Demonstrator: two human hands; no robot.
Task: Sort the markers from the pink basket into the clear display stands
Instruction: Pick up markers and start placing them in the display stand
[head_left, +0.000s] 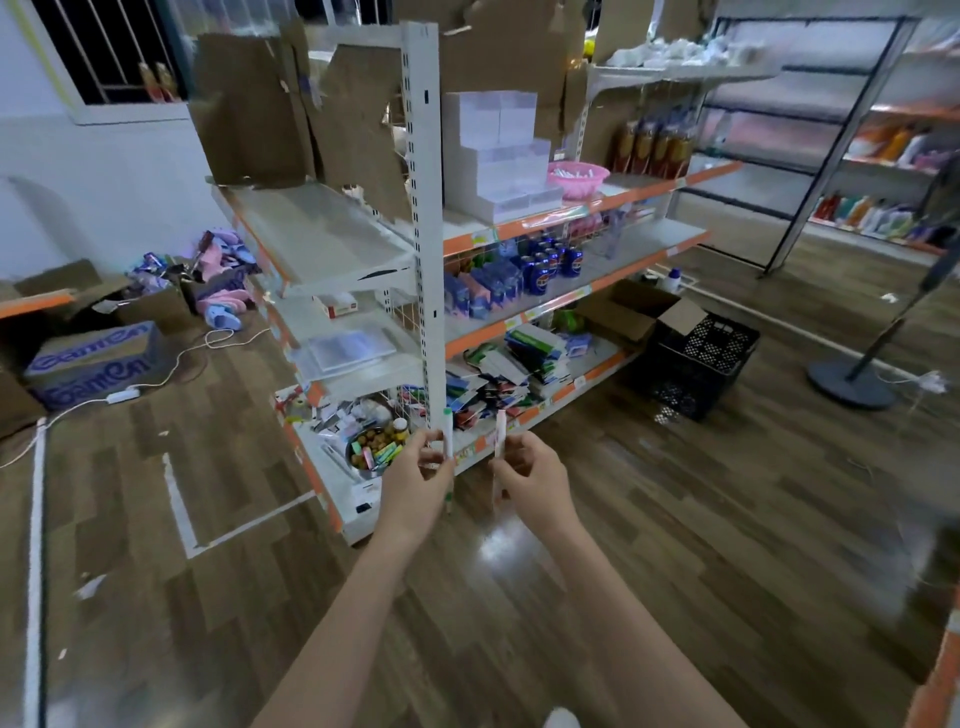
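Observation:
My left hand (418, 480) pinches a white marker with a green cap (447, 435), held upright. Beside it, my right hand (530, 475) pinches a white marker with a pink cap (500, 434), also upright. Both hands are raised in front of the shelf's lowest level, a short gap between them. Far off on the upper shelf sits the pink basket (577, 179) with several markers in it. To its left stand the clear display stands (498, 150), stacked in steps, with white compartments.
The white and orange shelf unit (430, 260) holds cans, packets and boxes. A black crate (693, 358) and an open carton stand on the wooden floor at right, with a fan base (852, 382) beyond. Cardboard boxes and a cable lie at left.

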